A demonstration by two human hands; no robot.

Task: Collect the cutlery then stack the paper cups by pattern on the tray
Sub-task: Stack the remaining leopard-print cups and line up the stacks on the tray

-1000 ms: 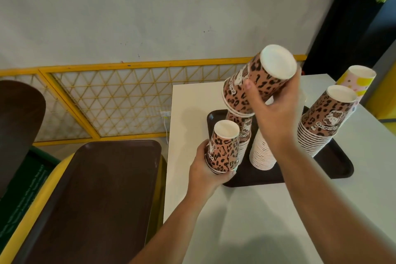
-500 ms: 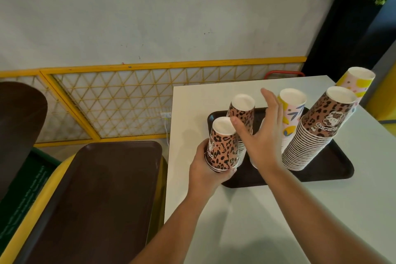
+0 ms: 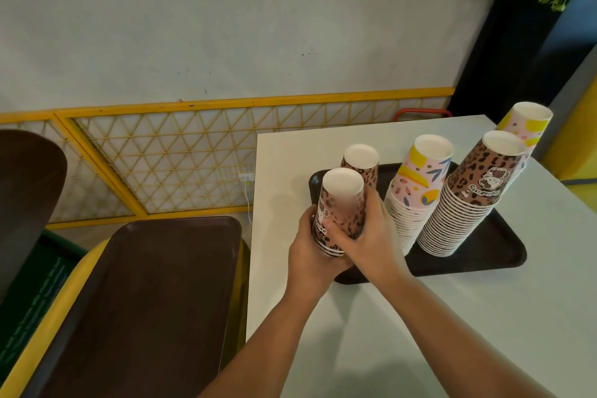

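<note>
A short stack of upside-down leopard-print cups (image 3: 341, 203) is gripped from both sides by my left hand (image 3: 310, 255) and my right hand (image 3: 371, 236), at the left end of the dark tray (image 3: 484, 263). Just behind it stands another leopard-print stack (image 3: 361, 163) on the tray. A tall pink-and-yellow stack (image 3: 416, 191) and a tall leopard-print stack (image 3: 471, 191) lean on the tray to the right. A second pink-and-yellow stack (image 3: 525, 126) shows behind them. No cutlery is in view.
The tray lies on a white table (image 3: 387, 333) whose left edge is beside my left arm. A large empty brown tray (image 3: 145, 300) rests lower on the left over a yellow frame. A yellow lattice fence (image 3: 161, 161) and a wall stand behind.
My right hand set its leopard cups down on the stack at the tray's back left, then came across and gripped the short stack that my left hand holds.
</note>
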